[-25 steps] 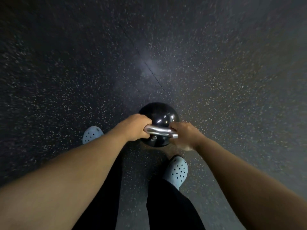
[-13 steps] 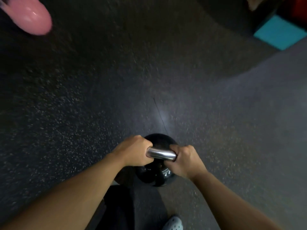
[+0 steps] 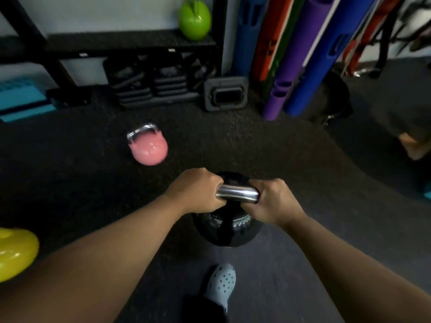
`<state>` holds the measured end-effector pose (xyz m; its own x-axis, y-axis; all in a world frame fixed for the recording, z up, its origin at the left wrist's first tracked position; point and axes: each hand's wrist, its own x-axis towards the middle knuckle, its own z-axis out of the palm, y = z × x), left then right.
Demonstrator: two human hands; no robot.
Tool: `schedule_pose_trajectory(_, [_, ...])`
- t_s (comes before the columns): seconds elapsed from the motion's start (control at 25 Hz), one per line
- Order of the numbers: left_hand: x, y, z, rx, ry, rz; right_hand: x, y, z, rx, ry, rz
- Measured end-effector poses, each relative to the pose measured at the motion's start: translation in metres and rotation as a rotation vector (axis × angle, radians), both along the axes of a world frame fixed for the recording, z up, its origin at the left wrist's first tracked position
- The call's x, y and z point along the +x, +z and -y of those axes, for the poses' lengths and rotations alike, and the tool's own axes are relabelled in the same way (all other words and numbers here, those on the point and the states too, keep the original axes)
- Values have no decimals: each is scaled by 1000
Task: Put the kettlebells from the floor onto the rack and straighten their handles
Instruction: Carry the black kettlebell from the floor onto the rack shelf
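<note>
Nearest, a foot in a grey clog (image 3: 221, 284) stands on the dark rubber floor (image 3: 303, 264), and just above it hangs the black kettlebell (image 3: 227, 229), carried off the floor by its steel handle (image 3: 236, 194). The left hand (image 3: 198, 191) and the right hand (image 3: 271, 201) are each wrapped tight around an end of that handle, fingers fully curled, bare metal showing between them. To carry it well, I judge the load should stay close to the body and low, arms long, steps short so the bell does not swing into the shin (it looks the heaviest here). A yellow kettlebell (image 3: 16, 254) sits at the left edge and a pink kettlebell (image 3: 149, 148) lies ahead on the floor, so the path should pass between them. Farthest, the rack (image 3: 121, 44) holds a green kettlebell (image 3: 194, 19) at its right end; the shelf left of it looks free for setting down.
</note>
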<state>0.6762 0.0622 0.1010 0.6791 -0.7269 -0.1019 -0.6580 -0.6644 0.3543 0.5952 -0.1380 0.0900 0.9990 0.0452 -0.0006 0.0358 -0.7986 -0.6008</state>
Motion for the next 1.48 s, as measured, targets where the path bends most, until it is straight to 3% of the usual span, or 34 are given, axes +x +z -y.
schedule_pose_trajectory(0.32, [257,25,-40,-90,213,168,296,39,-33,-113,159,85])
schedule_pose_trajectory(0.48, [371,28,-65,-204,301,367,424,52,-56,-109,188,216])
schedule_pose_trajectory(0.6, [466,34,-84,-157,315,470,521,61,-79,-194,178,209])
schedule_pose_trajectory(0.88, [635,67,-119,-50,373,482,711,78,-117,-113,201,219])
schedule_pose_trajectory(1.12, [780,66,-113,86,455,362,868,61,-113,-95,263,168])
schedule_pose_trajectory(1.48, [968,18,-99,-14,446,336,1054,26,-106,-153,175,264])
